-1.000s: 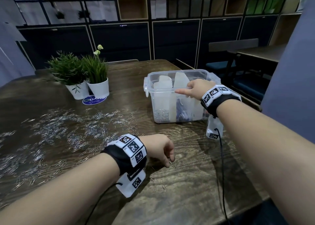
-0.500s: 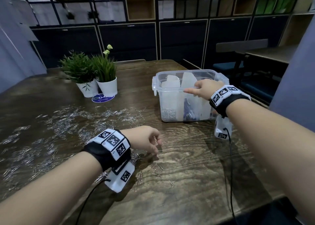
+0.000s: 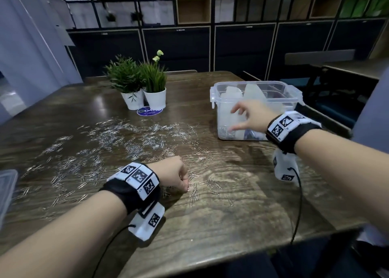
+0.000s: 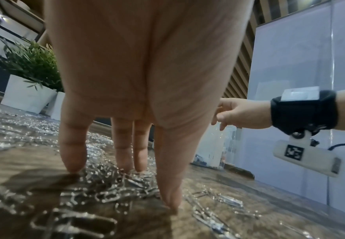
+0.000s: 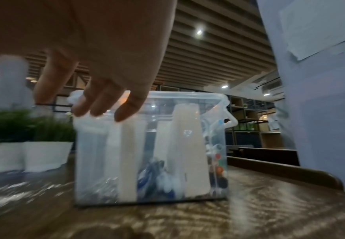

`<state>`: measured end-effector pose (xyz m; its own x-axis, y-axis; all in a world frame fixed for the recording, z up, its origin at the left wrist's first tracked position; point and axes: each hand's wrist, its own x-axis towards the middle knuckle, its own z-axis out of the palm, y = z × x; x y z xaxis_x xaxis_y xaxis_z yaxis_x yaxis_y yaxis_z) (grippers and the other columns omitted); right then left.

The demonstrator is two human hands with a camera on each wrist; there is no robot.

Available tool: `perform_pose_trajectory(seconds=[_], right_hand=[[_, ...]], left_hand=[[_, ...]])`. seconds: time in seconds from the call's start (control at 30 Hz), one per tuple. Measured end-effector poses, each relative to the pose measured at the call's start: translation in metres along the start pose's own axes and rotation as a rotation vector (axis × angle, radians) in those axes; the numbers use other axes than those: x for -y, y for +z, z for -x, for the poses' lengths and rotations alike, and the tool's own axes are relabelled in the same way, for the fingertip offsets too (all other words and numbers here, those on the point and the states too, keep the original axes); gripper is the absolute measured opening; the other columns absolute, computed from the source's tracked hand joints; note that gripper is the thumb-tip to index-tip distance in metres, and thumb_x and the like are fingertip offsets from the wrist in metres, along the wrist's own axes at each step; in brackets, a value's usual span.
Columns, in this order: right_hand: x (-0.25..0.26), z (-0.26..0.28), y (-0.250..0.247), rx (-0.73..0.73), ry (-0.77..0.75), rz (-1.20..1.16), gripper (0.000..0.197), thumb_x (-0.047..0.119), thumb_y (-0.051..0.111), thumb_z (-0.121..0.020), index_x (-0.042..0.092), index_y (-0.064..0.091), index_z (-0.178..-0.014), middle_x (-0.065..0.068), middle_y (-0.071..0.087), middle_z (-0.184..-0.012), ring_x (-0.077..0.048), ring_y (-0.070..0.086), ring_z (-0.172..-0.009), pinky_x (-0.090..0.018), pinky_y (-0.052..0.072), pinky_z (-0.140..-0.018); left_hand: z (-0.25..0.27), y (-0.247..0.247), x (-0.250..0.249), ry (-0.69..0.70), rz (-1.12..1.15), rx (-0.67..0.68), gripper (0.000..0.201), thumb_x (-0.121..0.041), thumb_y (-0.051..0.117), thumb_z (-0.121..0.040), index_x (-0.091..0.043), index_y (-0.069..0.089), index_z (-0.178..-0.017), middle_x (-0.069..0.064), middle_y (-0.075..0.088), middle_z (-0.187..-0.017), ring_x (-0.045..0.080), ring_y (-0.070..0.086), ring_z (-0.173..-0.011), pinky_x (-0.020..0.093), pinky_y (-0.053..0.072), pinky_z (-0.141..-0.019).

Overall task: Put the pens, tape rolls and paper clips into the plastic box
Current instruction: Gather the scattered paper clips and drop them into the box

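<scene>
Several silver paper clips [image 3: 126,138] lie scattered over the dark wooden table [image 3: 242,204]. My left hand [image 3: 185,180] is down among them; in the left wrist view its fingertips [image 4: 73,165] and thumb stand on the wood around a small heap of clips [image 4: 110,186]. The clear plastic box [image 3: 294,96] stands open at the back right. It holds pale upright pieces [image 5: 190,145], pens [image 5: 151,171] and some clips [image 3: 227,131]. My right hand [image 3: 235,119] hovers in front of the box's near wall with fingers [image 5: 106,103] spread and holds nothing.
Two potted plants [image 3: 134,81] in white pots stand at the back of the table beside a round blue sticker [image 3: 148,111]. A clear plastic lid [image 3: 6,185] pokes in at the left edge. Chairs and another table [image 3: 315,60] stand behind the box.
My right hand has come down from over the box rim to in front of its near wall, fingers now spread. My left hand has slid back into the scattered clips.
</scene>
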<state>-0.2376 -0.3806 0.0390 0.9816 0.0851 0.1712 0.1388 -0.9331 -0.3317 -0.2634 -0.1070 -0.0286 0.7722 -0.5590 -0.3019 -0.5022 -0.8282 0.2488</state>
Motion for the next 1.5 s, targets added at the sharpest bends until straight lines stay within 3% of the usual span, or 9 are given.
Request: perform_pose_trajectory(seconds=[0.13,0.27,0.37,0.43,0.67,0.8,1.3,1.43,1.5], right_hand=[[0.029,0.027,0.038,0.439,-0.053,0.002,0.065,0.044,0.085,-0.066,0.027,0.054,-0.121,0.006,0.053,-0.113,-0.012,0.051,-0.097,-0.024,0.04,-0.082],[0.044,0.044,0.072,0.581,-0.103,0.003,0.061,0.041,0.09,-0.06,0.032,0.058,-0.112,0.008,0.059,-0.103,-0.01,0.054,-0.089,-0.026,0.047,-0.078],[0.054,0.051,0.088,0.575,-0.19,0.018,0.054,0.036,0.089,-0.064,0.025,0.064,-0.111,0.014,0.053,-0.091,-0.005,0.05,-0.081,-0.021,0.043,-0.069],[0.057,0.052,0.094,0.549,-0.229,0.016,0.043,0.03,0.087,-0.069,0.018,0.068,-0.106,0.013,0.055,-0.086,-0.003,0.048,-0.074,-0.02,0.04,-0.064],[0.054,0.056,0.089,0.494,-0.195,-0.029,0.018,0.012,0.078,-0.079,0.008,0.073,-0.095,-0.004,0.074,-0.097,-0.006,0.058,-0.079,-0.015,0.043,-0.07],[0.059,0.054,0.09,0.511,-0.2,0.039,0.015,0.01,0.077,-0.079,0.009,0.074,-0.094,0.014,0.064,-0.073,0.0,0.054,-0.063,-0.005,0.037,-0.057],[0.058,0.059,0.089,0.512,-0.224,0.07,0.017,0.011,0.071,-0.084,0.021,0.059,-0.089,0.013,0.06,-0.085,-0.006,0.055,-0.078,-0.021,0.04,-0.069],[0.049,0.055,0.077,0.45,-0.19,-0.032,0.009,0.011,0.069,-0.086,0.014,0.063,-0.093,0.013,0.062,-0.08,-0.004,0.057,-0.072,-0.018,0.043,-0.067],[0.042,0.047,0.063,0.403,-0.149,-0.166,0.009,0.008,0.067,-0.088,0.016,0.062,-0.089,0.007,0.066,-0.08,-0.007,0.062,-0.071,-0.021,0.051,-0.069]], left_hand=[[-0.013,0.001,-0.003,-0.064,-0.062,-0.059,0.006,-0.022,0.076,-0.079,-0.018,0.072,-0.08,0.0,0.067,-0.084,0.015,0.062,-0.081,0.025,0.048,-0.073],[-0.022,-0.004,-0.001,-0.129,-0.09,-0.064,0.007,-0.017,0.075,-0.079,-0.015,0.068,-0.078,0.003,0.071,-0.089,0.014,0.06,-0.081,0.029,0.05,-0.08],[-0.026,-0.005,0.003,-0.153,-0.073,-0.049,0.017,-0.017,0.077,-0.077,-0.018,0.061,-0.071,0.0,0.071,-0.088,0.014,0.059,-0.081,0.029,0.049,-0.08],[-0.027,-0.005,0.003,-0.167,-0.057,-0.063,0.016,-0.018,0.078,-0.076,-0.017,0.062,-0.081,-0.007,0.064,-0.076,0.013,0.058,-0.08,0.024,0.045,-0.073],[-0.026,-0.002,0.004,-0.188,-0.011,-0.095,0.021,-0.019,0.078,-0.078,-0.019,0.063,-0.093,-0.003,0.062,-0.09,0.015,0.058,-0.089,0.025,0.045,-0.079],[-0.027,0.002,0.008,-0.154,0.038,-0.087,0.012,-0.017,0.075,-0.08,-0.018,0.064,-0.083,-0.009,0.062,-0.08,0.01,0.057,-0.085,0.022,0.042,-0.078],[-0.029,0.004,0.001,-0.165,-0.143,-0.002,0.016,-0.022,0.056,-0.093,-0.009,0.064,-0.089,0.004,0.058,-0.089,0.02,0.051,-0.081,0.025,0.039,-0.072],[-0.027,-0.009,0.004,-0.124,-0.004,-0.129,0.023,-0.021,0.056,-0.095,-0.003,0.069,-0.1,0.001,0.068,-0.101,0.014,0.062,-0.083,0.018,0.044,-0.066],[-0.026,-0.023,0.003,-0.076,0.075,-0.237,0.018,-0.017,0.055,-0.095,-0.005,0.069,-0.096,-0.005,0.066,-0.091,0.007,0.06,-0.076,0.016,0.046,-0.065]])
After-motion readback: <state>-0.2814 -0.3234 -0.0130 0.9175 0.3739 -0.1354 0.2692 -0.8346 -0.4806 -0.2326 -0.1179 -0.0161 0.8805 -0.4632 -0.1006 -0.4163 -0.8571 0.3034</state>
